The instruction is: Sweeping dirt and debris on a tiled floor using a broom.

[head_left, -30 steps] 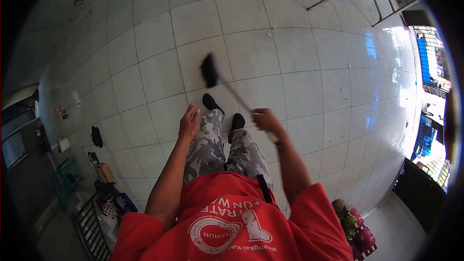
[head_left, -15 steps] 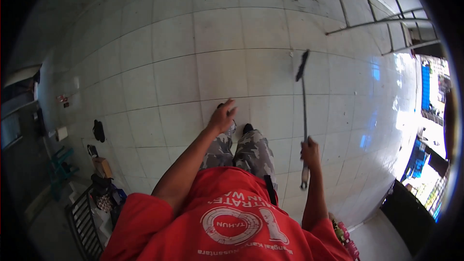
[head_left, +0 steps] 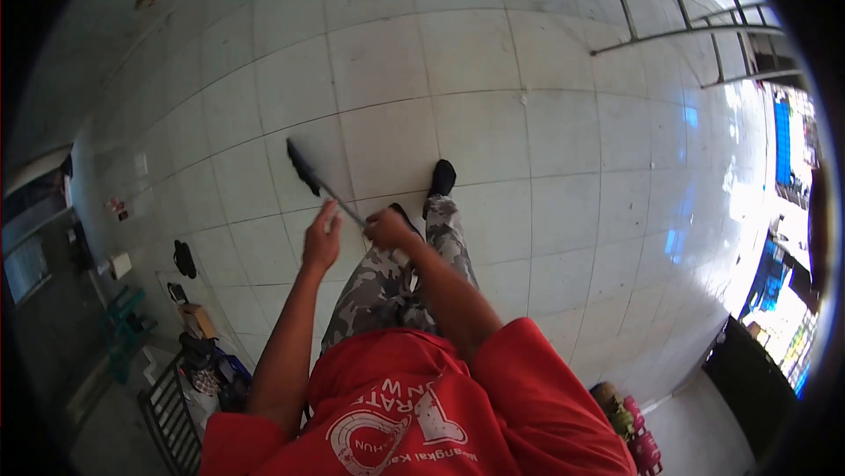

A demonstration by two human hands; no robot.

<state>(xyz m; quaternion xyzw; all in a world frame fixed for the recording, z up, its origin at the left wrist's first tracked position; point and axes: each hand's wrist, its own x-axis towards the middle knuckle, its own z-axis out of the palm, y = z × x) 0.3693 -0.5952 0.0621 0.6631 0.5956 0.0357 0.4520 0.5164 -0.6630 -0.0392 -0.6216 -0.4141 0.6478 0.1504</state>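
Observation:
My right hand (head_left: 389, 230) is wrapped round the shaft of a long-handled broom (head_left: 304, 168), in front of my thighs. The broom's shaft slants forward and left to its narrow dark head, which is at the pale tiled floor; whether it touches is hard to tell. My left hand (head_left: 322, 240) is open just left of the shaft, its fingertips close to it. Contact between those fingers and the shaft cannot be made out. The lower end of the broom's grip is partly hidden by my right hand and forearm.
A metal ladder-like frame (head_left: 678, 36) lies at the far right. Black sandals (head_left: 184, 258), a cardboard box (head_left: 197, 321) and a slatted rack (head_left: 167, 410) are on the left. My forward shoe (head_left: 443, 178) stands on the tiles. Bright openings line the right side.
My right hand has swung the broom from the far right across to the left. My left hand has moved left and nearer my body. My right foot has stepped forward.

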